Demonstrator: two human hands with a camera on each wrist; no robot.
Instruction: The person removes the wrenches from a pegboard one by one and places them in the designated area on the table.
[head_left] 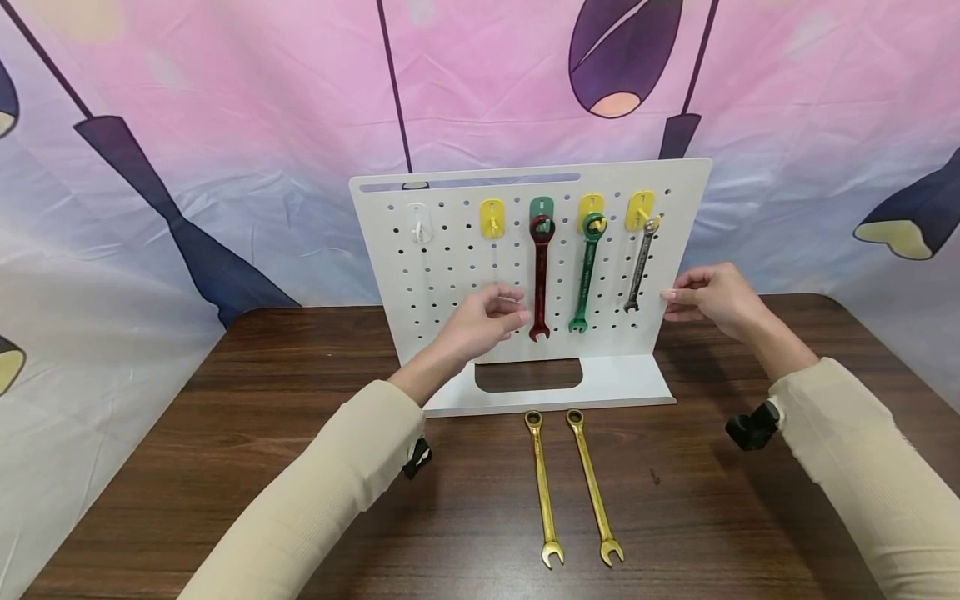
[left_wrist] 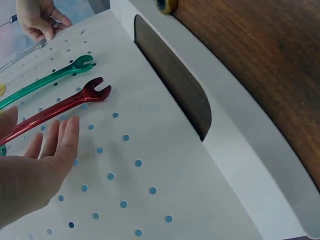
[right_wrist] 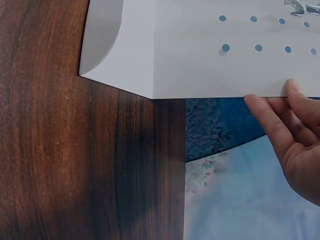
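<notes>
A white pegboard [head_left: 450, 283] stands on the table. From its hooks hang a dark red combination wrench [head_left: 540, 279], a green one [head_left: 586, 275] and a smaller silver one [head_left: 640, 267]. My left hand [head_left: 480, 321] hovers before the board, just left of the red wrench, fingers loosely bent and holding nothing. In the left wrist view, that hand's fingers [left_wrist: 65, 145] lie beside the red wrench [left_wrist: 60, 107], apart from it. At the board's right edge, my right hand [head_left: 716, 298] pinches the panel, its thumb [right_wrist: 295, 89] on the front face.
Two gold combination wrenches [head_left: 545, 492] [head_left: 595, 492] lie on the brown table [head_left: 337, 517] before the pegboard's base. A yellow hook [head_left: 492, 218] and a clear hook [head_left: 420, 223] on the board's left carry no wrench. Behind hangs a patterned cloth [head_left: 300, 100].
</notes>
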